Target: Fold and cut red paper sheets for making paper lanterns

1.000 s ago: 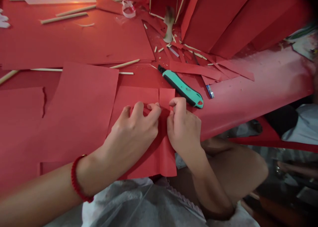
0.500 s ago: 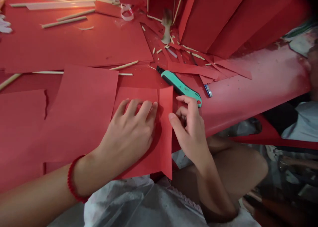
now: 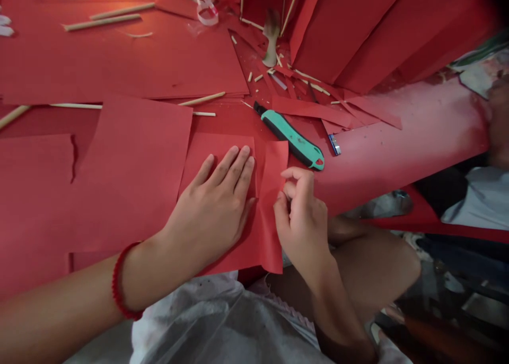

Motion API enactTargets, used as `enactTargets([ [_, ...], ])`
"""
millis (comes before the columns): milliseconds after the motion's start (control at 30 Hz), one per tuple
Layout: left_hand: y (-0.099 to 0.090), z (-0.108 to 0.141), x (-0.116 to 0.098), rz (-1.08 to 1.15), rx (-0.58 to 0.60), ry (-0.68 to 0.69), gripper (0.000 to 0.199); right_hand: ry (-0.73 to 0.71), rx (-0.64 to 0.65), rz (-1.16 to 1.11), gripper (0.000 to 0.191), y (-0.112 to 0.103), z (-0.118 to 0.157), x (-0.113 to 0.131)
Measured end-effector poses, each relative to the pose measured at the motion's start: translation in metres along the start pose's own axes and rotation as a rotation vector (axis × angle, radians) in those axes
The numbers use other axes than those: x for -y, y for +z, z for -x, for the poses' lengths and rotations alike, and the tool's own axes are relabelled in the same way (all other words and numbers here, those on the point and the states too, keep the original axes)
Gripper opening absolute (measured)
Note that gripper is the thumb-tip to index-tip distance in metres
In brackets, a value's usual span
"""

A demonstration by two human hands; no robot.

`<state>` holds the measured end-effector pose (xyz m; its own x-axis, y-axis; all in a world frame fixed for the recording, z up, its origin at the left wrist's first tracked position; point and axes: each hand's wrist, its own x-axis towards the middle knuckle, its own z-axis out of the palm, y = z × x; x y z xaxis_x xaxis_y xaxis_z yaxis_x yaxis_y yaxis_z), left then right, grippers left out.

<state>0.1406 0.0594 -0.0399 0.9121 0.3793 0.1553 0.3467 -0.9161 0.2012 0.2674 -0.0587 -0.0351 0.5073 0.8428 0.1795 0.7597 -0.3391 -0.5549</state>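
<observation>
My left hand (image 3: 214,205) lies flat with fingers stretched on a red paper sheet (image 3: 238,255), a red band round its wrist. The sheet's right part is a raised, slightly buckled flap (image 3: 271,221). My right hand (image 3: 301,215) pinches the flap's right edge between thumb and curled fingers. Beyond that hand rests a teal and black utility knife (image 3: 292,137), its blade end toward the upper left. Another red sheet (image 3: 139,167) overlaps on the left.
Stacked red sheets (image 3: 119,61) with wooden sticks (image 3: 103,23) lie at the back left. Paper strips (image 3: 310,110), stick bits and a brush (image 3: 271,43) are behind the knife. Large red panels (image 3: 353,29) stand at the back right. A blue-ended blade (image 3: 334,145) lies right of the knife.
My left hand has flattened and its fingers have straightened. My right hand has closed on the flap's edge, and the flap has shifted right and buckled. The view has shifted slightly.
</observation>
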Motion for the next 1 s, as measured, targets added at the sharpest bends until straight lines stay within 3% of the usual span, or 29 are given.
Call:
enactTargets([
  [167,-0.001,0.0,-0.001,-0.015,0.006,0.002,0.058,0.074,-0.015,-0.097,0.025,-0.002,0.006,-0.001],
  [333,-0.002,-0.005,0.007,0.035,0.019,-0.034,0.059,0.147,0.048,-0.259,0.035,-0.01,0.012,0.002],
  [533,-0.006,-0.007,0.012,0.037,-0.008,-0.019,0.061,0.081,0.039,-0.154,0.038,-0.007,0.007,0.0],
  [833,0.005,0.0,0.007,0.003,0.018,0.004,0.063,-0.01,-0.009,0.013,0.03,-0.001,0.004,0.003],
  [1000,0.004,0.0,0.008,0.027,0.028,-0.001,0.063,0.019,-0.047,0.034,0.03,0.001,0.009,0.002],
])
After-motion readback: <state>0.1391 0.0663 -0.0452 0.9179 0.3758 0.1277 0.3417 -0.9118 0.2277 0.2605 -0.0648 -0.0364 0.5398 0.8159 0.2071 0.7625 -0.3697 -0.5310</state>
